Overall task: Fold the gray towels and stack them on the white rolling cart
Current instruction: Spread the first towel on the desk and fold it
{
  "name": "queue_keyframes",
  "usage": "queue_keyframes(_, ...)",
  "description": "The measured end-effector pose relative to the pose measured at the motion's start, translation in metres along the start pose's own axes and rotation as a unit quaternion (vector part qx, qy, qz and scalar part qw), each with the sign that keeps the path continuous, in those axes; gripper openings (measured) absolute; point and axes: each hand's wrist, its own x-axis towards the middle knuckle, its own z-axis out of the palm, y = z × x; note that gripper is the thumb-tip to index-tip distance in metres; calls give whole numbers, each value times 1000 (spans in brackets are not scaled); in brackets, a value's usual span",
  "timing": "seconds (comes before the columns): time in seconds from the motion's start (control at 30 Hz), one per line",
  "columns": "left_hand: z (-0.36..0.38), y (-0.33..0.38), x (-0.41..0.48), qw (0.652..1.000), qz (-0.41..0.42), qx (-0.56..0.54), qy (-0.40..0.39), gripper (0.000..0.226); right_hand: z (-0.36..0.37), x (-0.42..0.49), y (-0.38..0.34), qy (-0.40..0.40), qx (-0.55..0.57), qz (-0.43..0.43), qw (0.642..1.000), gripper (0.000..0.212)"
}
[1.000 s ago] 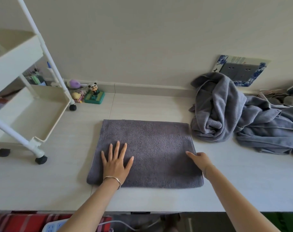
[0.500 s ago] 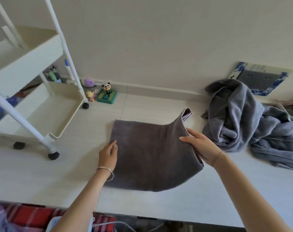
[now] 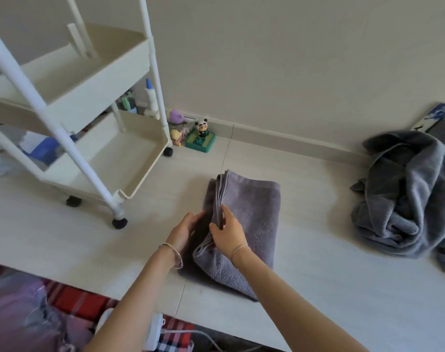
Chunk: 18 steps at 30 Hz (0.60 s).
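A gray towel [image 3: 251, 219] lies folded into a narrow rectangle on the pale tabletop [image 3: 318, 262], its layered edges facing left. My right hand [image 3: 227, 233] grips those stacked left edges, fingers curled over the top layer. My left hand [image 3: 184, 228] rests against the towel's left side with fingers straight, partly under the fold. A heap of unfolded gray towels [image 3: 407, 196] sits at the far right. The white rolling cart [image 3: 89, 138] stands at the left, and what shows of its upper and lower trays holds nothing.
A panda figure on a green base [image 3: 202, 137] and small toys [image 3: 177, 128] stand by the wall behind the cart's wheel. A blue-patterned flat item [image 3: 437, 118] leans on the wall at right. Below the table's near edge lie plaid fabric [image 3: 84, 301] and a white power strip [image 3: 152, 331].
My right hand carried the towel's right side over to the left, halving it. My left hand shifted from the top of the towel to its left edge. The view swung left and closer.
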Motion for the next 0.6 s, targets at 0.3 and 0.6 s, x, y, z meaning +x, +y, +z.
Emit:
queue_keyframes(0.3, 0, 15, -8, 994, -48, 98, -5, 50, 11, 11, 3, -133, -40, 14, 990, 60)
queue_keyframes(0.6, 38, -1, 6, 632, 350, 690, 42, 63, -64, 35, 48, 178, -271, -108, 940, 49)
